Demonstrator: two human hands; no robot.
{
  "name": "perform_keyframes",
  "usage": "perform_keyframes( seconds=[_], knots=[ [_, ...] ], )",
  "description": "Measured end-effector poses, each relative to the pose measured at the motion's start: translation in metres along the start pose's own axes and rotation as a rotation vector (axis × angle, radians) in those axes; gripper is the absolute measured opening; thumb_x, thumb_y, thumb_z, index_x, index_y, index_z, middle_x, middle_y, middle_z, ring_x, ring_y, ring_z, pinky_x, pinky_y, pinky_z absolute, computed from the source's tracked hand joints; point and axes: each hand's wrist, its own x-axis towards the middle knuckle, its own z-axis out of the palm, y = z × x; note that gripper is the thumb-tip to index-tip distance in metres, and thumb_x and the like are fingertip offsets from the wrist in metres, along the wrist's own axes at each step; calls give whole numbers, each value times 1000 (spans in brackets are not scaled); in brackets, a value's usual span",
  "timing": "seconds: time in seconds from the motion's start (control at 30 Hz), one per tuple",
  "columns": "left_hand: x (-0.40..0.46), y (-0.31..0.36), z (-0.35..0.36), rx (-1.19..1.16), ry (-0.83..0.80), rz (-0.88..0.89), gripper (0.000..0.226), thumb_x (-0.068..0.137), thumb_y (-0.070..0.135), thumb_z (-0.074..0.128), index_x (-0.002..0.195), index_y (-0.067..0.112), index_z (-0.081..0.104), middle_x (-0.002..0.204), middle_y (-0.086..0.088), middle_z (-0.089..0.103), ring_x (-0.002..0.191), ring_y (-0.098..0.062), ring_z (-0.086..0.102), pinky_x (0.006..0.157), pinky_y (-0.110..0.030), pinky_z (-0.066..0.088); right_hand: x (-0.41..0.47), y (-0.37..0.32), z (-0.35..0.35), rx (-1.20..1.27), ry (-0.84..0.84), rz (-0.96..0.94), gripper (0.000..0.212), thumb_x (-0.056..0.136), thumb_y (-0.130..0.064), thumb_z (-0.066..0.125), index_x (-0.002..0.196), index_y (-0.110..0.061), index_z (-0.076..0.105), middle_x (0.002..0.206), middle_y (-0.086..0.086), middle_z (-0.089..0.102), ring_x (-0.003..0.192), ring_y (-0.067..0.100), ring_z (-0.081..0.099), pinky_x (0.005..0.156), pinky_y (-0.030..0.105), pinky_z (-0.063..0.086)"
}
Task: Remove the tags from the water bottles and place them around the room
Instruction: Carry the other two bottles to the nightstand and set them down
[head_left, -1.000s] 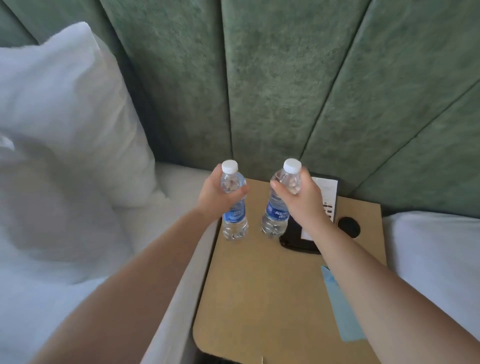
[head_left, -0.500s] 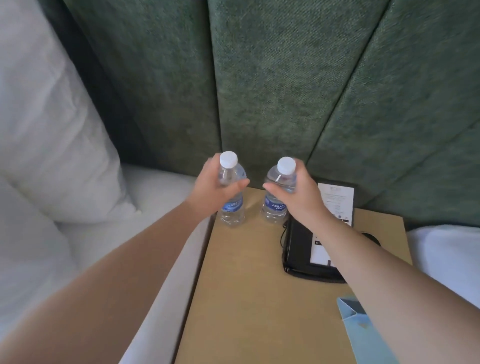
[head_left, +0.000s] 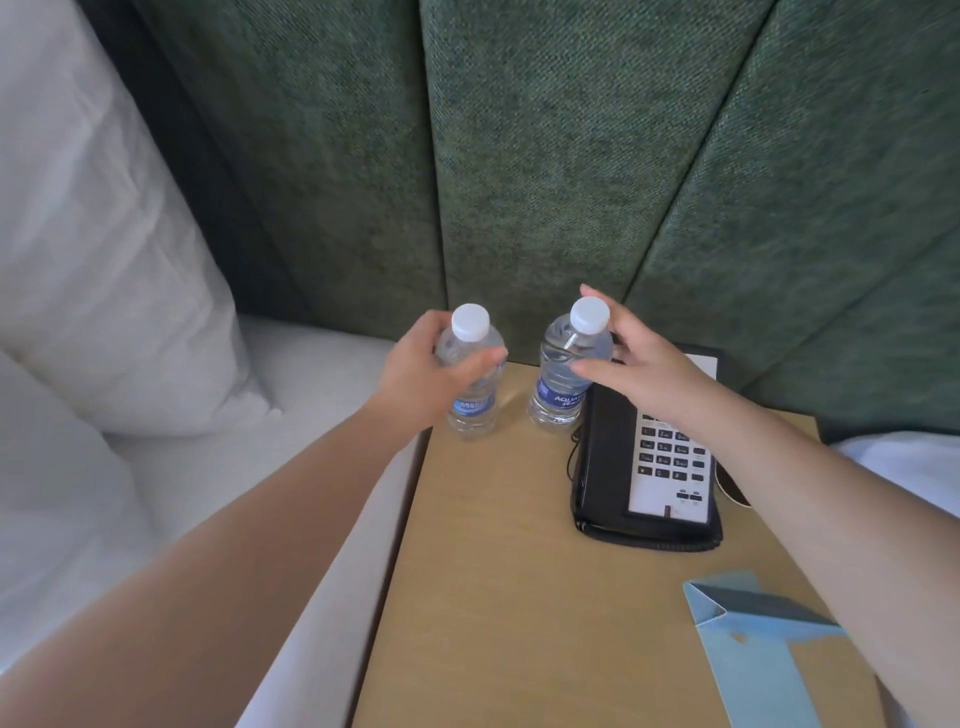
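Observation:
Two clear water bottles with white caps and blue labels stand upright at the back left of a wooden nightstand (head_left: 493, 571). My left hand (head_left: 415, 374) is wrapped around the left bottle (head_left: 470, 410), thumb across its front. The right bottle (head_left: 558, 400) rests on the table. My right hand (head_left: 649, 374) is beside and behind it with fingers spread, the thumb tip just at its shoulder. No tags are visible on the bottle necks.
A black desk phone (head_left: 665, 467) lies right of the bottles. A light blue folded card (head_left: 748, 649) sits at the nightstand's front right. White pillows (head_left: 104, 260) and bedding lie to the left. A green padded headboard (head_left: 519, 156) rises behind.
Both bottles went from held above the table to standing at its back edge. My right hand's fingers have spread off the right bottle. The view moved closer.

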Motion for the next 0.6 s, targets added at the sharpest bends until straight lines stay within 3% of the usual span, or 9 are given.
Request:
perform_keyframes(
  seconds=[0.1,0.17,0.2,0.3,0.37,0.43,0.5,0.53,0.6],
  knots=[
    [10,5,1,1,-52,30,45,77,39,76,116,24,57,106,7,67,100,-10,64,91,-37,53,2,-8,3,-142,97,-27,55,72,-37,78,118,-40,47,106,-20,63,97,-2,62,88,28,51],
    [17,10,6,-8,-76,52,47,79,37,75,120,22,57,108,6,68,102,-10,64,94,-39,52,6,-15,9,-361,222,-43,64,59,-56,78,106,-29,44,94,-16,59,85,8,61,70,30,49],
    [21,12,8,-8,-83,60,49,80,37,75,122,21,56,110,5,67,103,-11,63,94,-39,52,8,-17,12,-432,258,-46,69,56,-62,75,105,-26,42,96,-12,57,86,12,58,68,32,45],
    [29,16,13,-9,-88,69,49,80,37,75,122,21,56,110,5,66,102,-10,63,92,-35,52,9,-21,8,-334,143,-44,77,65,-57,74,129,-32,38,123,-9,52,109,10,52,84,25,39],
    [30,15,13,-14,-96,74,48,79,38,75,121,23,57,109,7,67,101,-7,63,91,-32,51,6,-23,4,-300,48,-39,72,71,-46,75,133,-34,40,121,-12,56,112,9,54,81,14,39],
    [29,14,13,-9,-99,84,47,80,38,74,121,22,57,109,7,68,101,-6,64,92,-32,51,8,-22,7,-412,156,-43,62,66,-55,75,115,-26,50,104,-11,61,97,13,59,70,19,44],
    [28,13,13,-10,-97,90,47,80,38,74,121,22,57,110,6,67,102,-7,64,93,-34,52,11,-23,15,-542,343,-2,70,59,-73,64,101,-21,46,98,-4,57,87,16,55,66,34,43],
    [28,13,14,-12,-95,90,47,80,38,74,121,22,57,110,6,67,102,-8,64,93,-34,52,13,-21,17,-517,385,34,72,60,-78,58,104,-22,45,104,-2,55,90,16,53,69,34,40],
    [29,14,14,-12,-93,86,47,80,38,74,121,22,57,109,7,67,101,-6,64,92,-32,52,11,-16,15,-246,293,95,70,69,-71,57,124,-31,42,122,-9,51,105,10,51,82,29,37]
  ],
)
